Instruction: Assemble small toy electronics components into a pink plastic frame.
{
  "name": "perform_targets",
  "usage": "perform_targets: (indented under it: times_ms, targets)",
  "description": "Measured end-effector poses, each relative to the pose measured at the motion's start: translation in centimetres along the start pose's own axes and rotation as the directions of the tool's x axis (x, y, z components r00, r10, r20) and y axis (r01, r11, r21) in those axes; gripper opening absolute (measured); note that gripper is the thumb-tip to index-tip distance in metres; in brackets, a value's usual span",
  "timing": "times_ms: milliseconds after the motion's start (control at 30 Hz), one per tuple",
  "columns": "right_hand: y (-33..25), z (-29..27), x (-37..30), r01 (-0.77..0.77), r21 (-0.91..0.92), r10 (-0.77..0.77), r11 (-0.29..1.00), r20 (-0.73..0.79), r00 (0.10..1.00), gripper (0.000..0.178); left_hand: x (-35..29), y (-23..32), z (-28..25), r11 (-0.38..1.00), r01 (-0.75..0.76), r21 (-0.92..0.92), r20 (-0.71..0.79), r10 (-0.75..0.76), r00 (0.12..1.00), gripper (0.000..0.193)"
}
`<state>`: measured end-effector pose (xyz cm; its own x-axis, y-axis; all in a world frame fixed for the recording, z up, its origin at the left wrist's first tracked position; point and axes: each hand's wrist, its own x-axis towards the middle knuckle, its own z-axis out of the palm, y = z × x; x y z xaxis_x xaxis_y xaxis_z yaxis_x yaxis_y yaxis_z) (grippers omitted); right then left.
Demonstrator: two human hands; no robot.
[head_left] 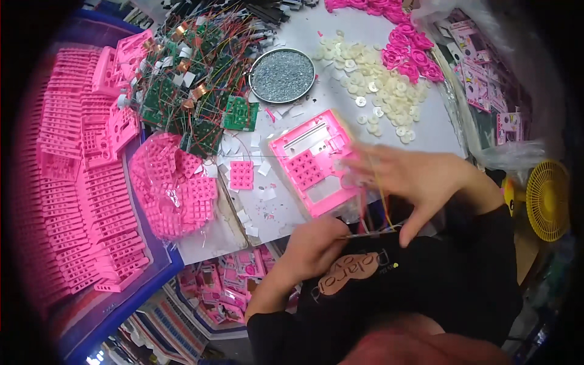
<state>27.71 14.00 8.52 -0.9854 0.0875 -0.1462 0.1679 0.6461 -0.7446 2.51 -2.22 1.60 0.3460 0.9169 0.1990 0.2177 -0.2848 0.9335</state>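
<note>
My left hand is closed at the table's near edge. It grips one end of a thin circuit board, seen nearly edge-on, with red and yellow wires rising from it. My right hand is stretched out, thumb apart, beside the right edge of a pink plastic casing. Its fingertips are blurred, so I cannot tell whether they touch the casing or the wires. Inside the casing lies a pink button pad. A second pink button pad lies flat on the table to the left.
Far left, a blue crate holds stacked pink casings. Wired green circuit boards heap beside a round tin of small metal screws. Cream discs and pink parts lie behind. A bag of pink pads and yellow fan flank me.
</note>
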Motion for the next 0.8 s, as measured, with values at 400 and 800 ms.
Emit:
perform_targets:
  times_ms: [400,800]
  targets:
    - [1.5,1.9,6.2,-0.139,0.636,0.328,0.759,-0.19,0.925,0.028,-3.2,-0.1,0.7,0.81,0.478,-0.338,0.039,-0.496,0.868,0.024]
    - [4.2,-1.0,5.8,-0.115,0.629,0.047,0.769,0.125,0.991,0.022,3.4,-4.0,-9.1,0.641,0.486,0.594,-0.45,-0.236,0.861,0.02]
